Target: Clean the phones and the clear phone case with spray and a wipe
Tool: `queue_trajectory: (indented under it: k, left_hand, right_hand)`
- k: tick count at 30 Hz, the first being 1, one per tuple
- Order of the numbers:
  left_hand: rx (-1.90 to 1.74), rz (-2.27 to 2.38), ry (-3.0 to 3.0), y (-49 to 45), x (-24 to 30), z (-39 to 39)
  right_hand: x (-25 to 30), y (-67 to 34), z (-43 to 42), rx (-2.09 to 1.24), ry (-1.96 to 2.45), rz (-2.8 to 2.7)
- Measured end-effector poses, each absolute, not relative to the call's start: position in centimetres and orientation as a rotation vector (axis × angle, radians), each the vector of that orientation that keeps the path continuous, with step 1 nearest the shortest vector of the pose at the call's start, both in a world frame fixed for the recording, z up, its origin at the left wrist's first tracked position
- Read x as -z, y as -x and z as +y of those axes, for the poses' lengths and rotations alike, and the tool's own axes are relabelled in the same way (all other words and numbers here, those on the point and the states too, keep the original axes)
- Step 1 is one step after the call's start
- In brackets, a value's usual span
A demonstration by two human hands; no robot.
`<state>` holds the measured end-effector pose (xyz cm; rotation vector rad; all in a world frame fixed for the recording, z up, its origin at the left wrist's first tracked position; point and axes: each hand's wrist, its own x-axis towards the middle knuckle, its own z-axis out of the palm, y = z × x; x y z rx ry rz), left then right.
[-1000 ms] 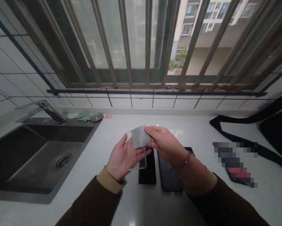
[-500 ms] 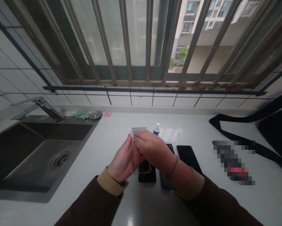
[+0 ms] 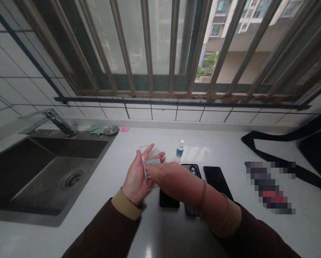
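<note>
A clear phone case (image 3: 154,148) rests in my left hand (image 3: 135,181), its thumb along one edge and its fingers behind. My right hand (image 3: 165,175) presses a folded white wipe (image 3: 151,162) against the inside of the case, fingers bent over it. Below my hands a dark phone (image 3: 169,200) lies on the white counter, partly covered by my right hand. A black phone case with camera holes (image 3: 193,171) lies under my right forearm, and beside it lies another black phone (image 3: 216,179). Behind them stands a small white bottle with a blue label (image 3: 180,149).
On the left is a steel sink (image 3: 96,179) with a faucet (image 3: 59,122). A green cloth (image 3: 95,129), a metal drain cover (image 3: 111,130) and a pink slip (image 3: 125,129) lie by its back corner. A black strap (image 3: 270,137) and a blurred-out object (image 3: 269,188) are on the right.
My right hand has moved down along the clear case with the wipe. The case has tilted to show its inside, and the bottle is now in full view.
</note>
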<state>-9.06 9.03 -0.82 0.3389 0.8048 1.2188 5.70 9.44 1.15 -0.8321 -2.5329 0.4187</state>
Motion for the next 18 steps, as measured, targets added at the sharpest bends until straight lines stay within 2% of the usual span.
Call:
queue_trajectory:
  k: [5,12,15,18]
  left_hand:
    - [-1.261,0.792,-0.335,9.4,0.0,9.5]
    - [-1.143,0.677,-0.404,9.0,0.1,9.0]
    - [-1.105,0.645,-0.428,8.8,0.6,8.9]
    - [-1.099,0.625,-0.430,8.6,1.0,8.8]
  right_hand:
    - [-3.5,-6.7,8.9,-0.424,0.804,-2.748]
    - [-4.9,-9.5,10.2,-1.030,0.768,-2.556]
    - [-5.3,-10.4,11.0,-1.174,0.983,-2.361]
    - [-5.3,-10.6,11.3,-1.022,1.247,-1.921]
